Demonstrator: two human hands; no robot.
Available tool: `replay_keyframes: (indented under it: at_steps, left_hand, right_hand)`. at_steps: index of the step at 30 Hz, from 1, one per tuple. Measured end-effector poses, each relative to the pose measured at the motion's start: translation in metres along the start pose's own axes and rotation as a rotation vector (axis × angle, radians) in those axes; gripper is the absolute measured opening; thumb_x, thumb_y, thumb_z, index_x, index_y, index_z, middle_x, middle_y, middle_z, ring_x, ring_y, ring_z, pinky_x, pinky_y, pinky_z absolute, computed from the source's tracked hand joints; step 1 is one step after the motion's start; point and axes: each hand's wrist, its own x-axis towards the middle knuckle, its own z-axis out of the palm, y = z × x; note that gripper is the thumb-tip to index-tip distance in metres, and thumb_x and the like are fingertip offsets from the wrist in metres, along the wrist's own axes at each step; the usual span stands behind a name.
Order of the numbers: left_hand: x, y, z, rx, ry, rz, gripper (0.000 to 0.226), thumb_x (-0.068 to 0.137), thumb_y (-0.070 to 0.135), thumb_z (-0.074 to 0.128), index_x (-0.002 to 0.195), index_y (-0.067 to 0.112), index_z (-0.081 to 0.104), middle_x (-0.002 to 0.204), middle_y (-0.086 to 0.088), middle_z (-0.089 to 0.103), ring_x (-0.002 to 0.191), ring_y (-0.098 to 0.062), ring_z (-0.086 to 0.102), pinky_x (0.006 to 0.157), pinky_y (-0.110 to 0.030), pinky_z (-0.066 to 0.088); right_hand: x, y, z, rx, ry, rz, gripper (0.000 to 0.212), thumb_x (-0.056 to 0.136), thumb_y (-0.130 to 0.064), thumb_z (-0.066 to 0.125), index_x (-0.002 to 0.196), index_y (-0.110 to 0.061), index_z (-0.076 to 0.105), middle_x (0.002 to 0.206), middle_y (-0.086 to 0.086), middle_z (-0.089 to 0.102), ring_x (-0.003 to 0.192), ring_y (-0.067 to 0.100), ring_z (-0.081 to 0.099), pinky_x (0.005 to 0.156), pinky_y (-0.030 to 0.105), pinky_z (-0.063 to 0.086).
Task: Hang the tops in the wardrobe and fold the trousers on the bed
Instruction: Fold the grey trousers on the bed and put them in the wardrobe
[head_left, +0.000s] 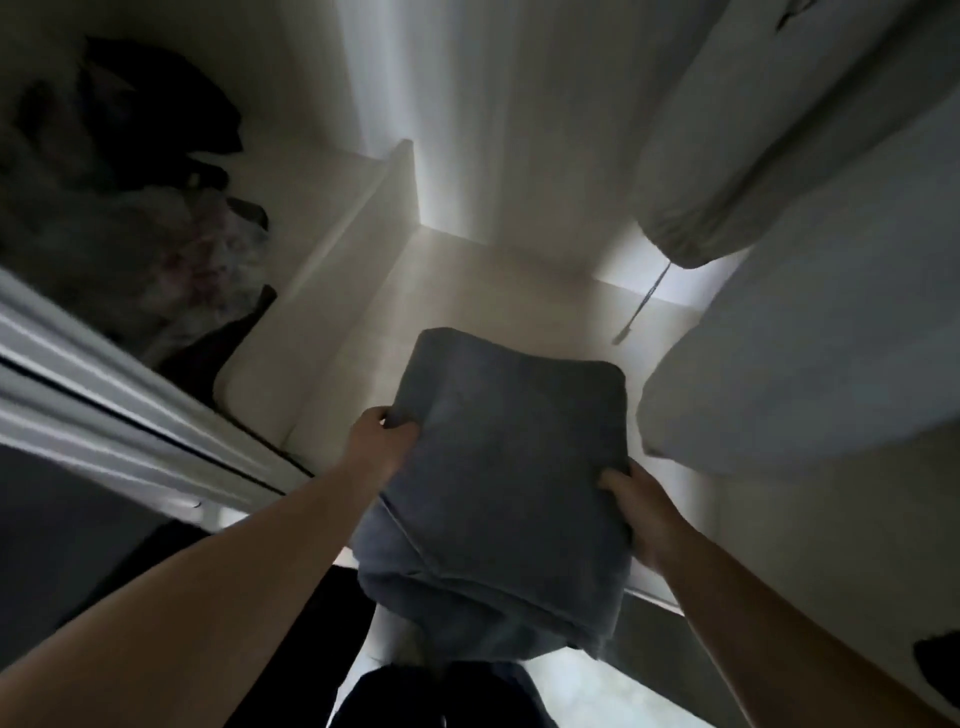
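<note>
Currently, far left of the left hand (382, 441): a heap of dark and patterned clothes (156, 228) in a side compartment, behind a white sliding-door frame (130, 395). A white divider panel (363, 218) separates that compartment from the open wardrobe bay ahead of the hands.

Left hand grips the left edge of the folded grey garment (504, 467), thumb on top, fingers curled under the fabric. Bare forearm runs back to lower left.

Garment is held between both hands, above the pale wardrobe shelf (478, 291); can't tell if its far edge touches the shelf. It's folded into a rough rectangle, with looser layers sagging at the near end, toward the person. Can't tell whether it's trousers or a top; frame is motion-blurred.

Right hand (644, 512) clamps the garment's right edge, thumb on top, fingers underneath and hidden.

Up and right of the right hand: pale hanging tops (779, 130), one with a gathered hem and a drawcord (641, 306) dangling. Just right of the right hand, another pale garment (810, 364) hangs, its hem near the folded garment's far right corner but apart from it.
</note>
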Motion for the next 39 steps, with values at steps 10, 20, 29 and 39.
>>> replay_keyframes:
  at_steps: [10, 20, 29, 39]
  left_hand:
    - [0.141, 0.042, -0.006, 0.137, 0.018, 0.103, 0.038, 0.082, 0.016, 0.066, 0.118, 0.007, 0.06, 0.101, -0.013, 0.065, 0.075, -0.02, 0.055, 0.057, -0.027, 0.04]
    - [0.192, 0.014, 0.007, 0.544, 0.117, 0.318, 0.06, 0.088, 0.024, 0.062, 0.143, 0.013, 0.038, 0.144, -0.015, 0.043, 0.13, -0.035, 0.042, 0.106, -0.051, 0.035]
    - [0.159, -0.028, 0.028, 1.017, -0.076, 0.584, 0.08, 0.093, 0.063, 0.005, 0.144, 0.013, 0.039, 0.153, -0.017, 0.03, 0.142, -0.036, 0.026, 0.108, -0.062, 0.024]
    - [0.25, 0.012, 0.031, 1.018, -0.002, 0.649, 0.071, 0.093, 0.058, 0.016, 0.148, 0.016, 0.031, 0.157, -0.013, 0.02, 0.146, -0.03, 0.014, 0.113, -0.06, 0.019]
  right_hand:
    - [0.107, -0.052, 0.059, 0.101, -0.017, 0.021, 0.038, 0.09, -0.004, 0.046, 0.125, -0.018, 0.051, 0.109, 0.005, 0.064, 0.099, 0.025, 0.061, 0.081, 0.037, 0.051]
    - [0.163, -0.039, 0.096, -0.53, 0.274, -0.381, 0.076, 0.083, -0.01, 0.061, 0.149, -0.018, 0.024, 0.146, 0.01, 0.039, 0.133, 0.029, 0.037, 0.109, 0.042, 0.035]
    - [0.149, -0.003, 0.127, -1.204, 0.26, -0.727, 0.065, 0.074, -0.024, 0.075, 0.135, -0.012, 0.053, 0.145, 0.019, 0.041, 0.135, 0.037, 0.037, 0.107, 0.059, 0.03]
    - [0.223, -0.057, 0.16, -1.168, 0.289, -0.676, 0.062, 0.085, -0.041, 0.035, 0.143, -0.02, 0.041, 0.153, 0.012, 0.031, 0.142, 0.03, 0.028, 0.115, 0.051, 0.018]
